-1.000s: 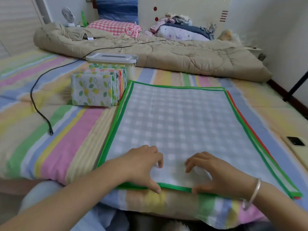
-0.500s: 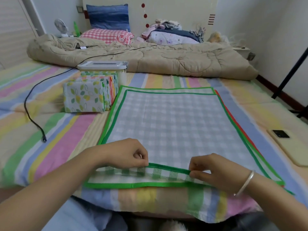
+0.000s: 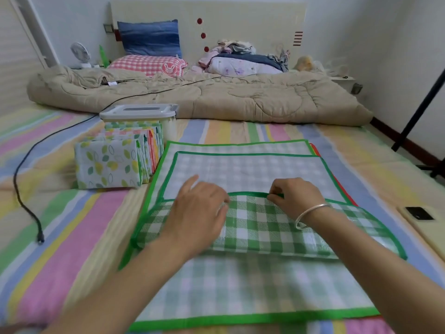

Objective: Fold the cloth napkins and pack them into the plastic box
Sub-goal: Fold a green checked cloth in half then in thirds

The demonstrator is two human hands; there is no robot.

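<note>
Green-check napkin (image 3: 265, 225), mid-frame: first fold underway, right hand (image 3: 296, 201) pinching hem, left hand (image 3: 199, 213) seemingly gripping it; folded stack (image 3: 113, 162) left-centre awaits plastic box (image 3: 139, 114).

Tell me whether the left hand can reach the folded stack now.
Probably yes. The stack stands left of and beyond the left hand, with only flat napkin and sheet between. That hand pinches the napkin's edge, though, so it must let go first.

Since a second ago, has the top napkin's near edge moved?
Yes. The near edge, pinched by the right hand, has gone from flush with the lower napkin's near hem to folded over, farther away toward the box.
</note>
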